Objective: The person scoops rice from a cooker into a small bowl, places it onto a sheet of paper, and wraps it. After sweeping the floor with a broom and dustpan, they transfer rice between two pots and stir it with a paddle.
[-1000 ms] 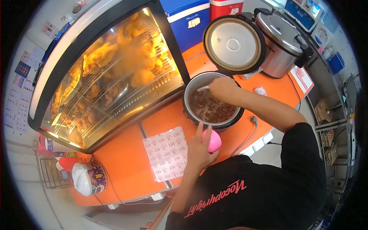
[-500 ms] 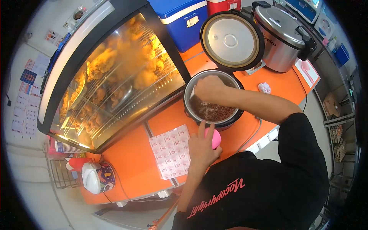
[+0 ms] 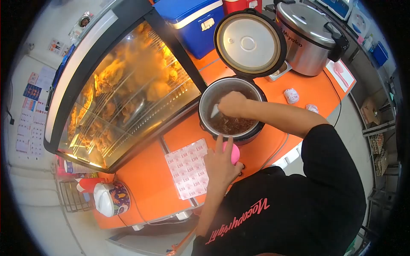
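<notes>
My right hand (image 3: 234,103) is inside an open rice cooker (image 3: 205,91), closed around a white rice paddle (image 3: 215,111); only part of the paddle shows. Loose brown grains, apparently rice (image 3: 232,125), cover the bottom of the pot. Just in front of the cooker, my left hand (image 3: 220,164) grips a pink rounded cup (image 3: 233,152), its fingers lying over the side. Beside that hand, a sheet of printed wrapping paper (image 3: 187,168) lies flat on the orange table (image 3: 147,187). The cooker's lid (image 3: 247,42) stands raised behind the pot.
A glass warming cabinet (image 3: 128,94) with fried chicken stands at the left. Behind are a blue cooler (image 3: 188,25) and a closed steel cooker (image 3: 305,47). Two wrapped bundles (image 3: 291,96) sit right of the pot. A patterned tub (image 3: 117,198) is at the front left.
My right hand has moved lower into the pot with the paddle. My left hand still holds the pink cup beside the cooker. The whole view has shifted slightly.
</notes>
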